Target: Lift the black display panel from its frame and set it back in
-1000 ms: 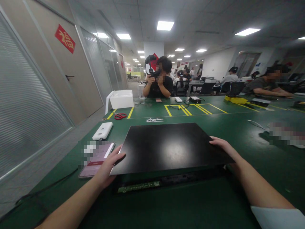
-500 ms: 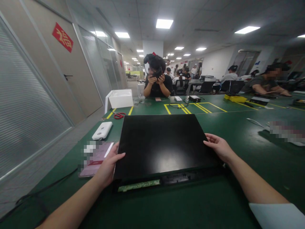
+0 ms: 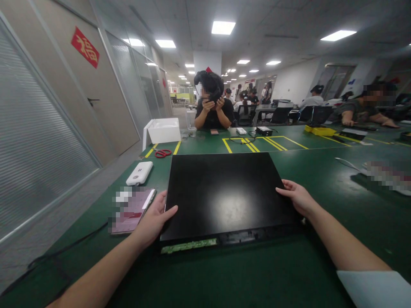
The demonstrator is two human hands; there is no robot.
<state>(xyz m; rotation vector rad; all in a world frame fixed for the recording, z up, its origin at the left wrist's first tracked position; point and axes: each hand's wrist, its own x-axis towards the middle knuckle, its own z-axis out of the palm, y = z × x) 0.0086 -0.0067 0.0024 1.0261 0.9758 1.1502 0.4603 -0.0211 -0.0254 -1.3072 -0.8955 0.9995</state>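
Observation:
A large flat black panel (image 3: 224, 192) lies on the green table (image 3: 257, 278) in front of me. A narrow green circuit strip (image 3: 188, 246) and a black bar run along its near edge. My left hand (image 3: 154, 220) grips the panel's left edge near the front corner, thumb on top. At the right edge my right hand (image 3: 297, 199) holds the panel, fingers curled over it.
A phone (image 3: 133, 207) and a white power bank (image 3: 139, 172) lie left of the panel. Red scissors (image 3: 163, 152) and a white box (image 3: 163, 130) sit further back. A person sits across the table (image 3: 213, 107) holding a dark device; others sit at the right.
The panel was raised at its near edge a second ago; it has come down and now lies nearly flat on the table, both hands still on its side edges.

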